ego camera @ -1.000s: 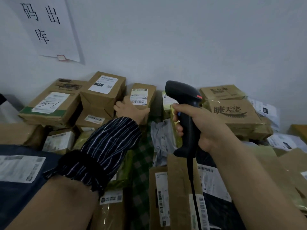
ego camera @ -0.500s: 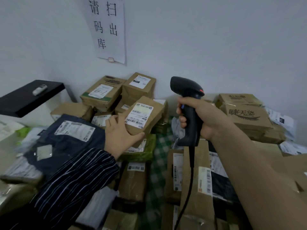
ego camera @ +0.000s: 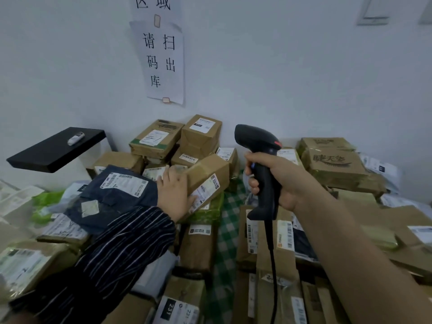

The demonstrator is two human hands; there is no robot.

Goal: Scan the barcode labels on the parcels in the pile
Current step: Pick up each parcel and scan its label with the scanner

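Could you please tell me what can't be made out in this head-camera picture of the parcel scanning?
- Shipping label on the small cardboard box: partly covered by the left hand, print too blurred to read.
- Barcode scanner window: faces away; trigger hidden by the right hand.
- Small white object on the black shelf: too small to identify.
- Bottom parcels: cut off by the frame edge.

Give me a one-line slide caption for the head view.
Left hand tilts a small brown parcel; right hand holds the barcode scanner beside it.
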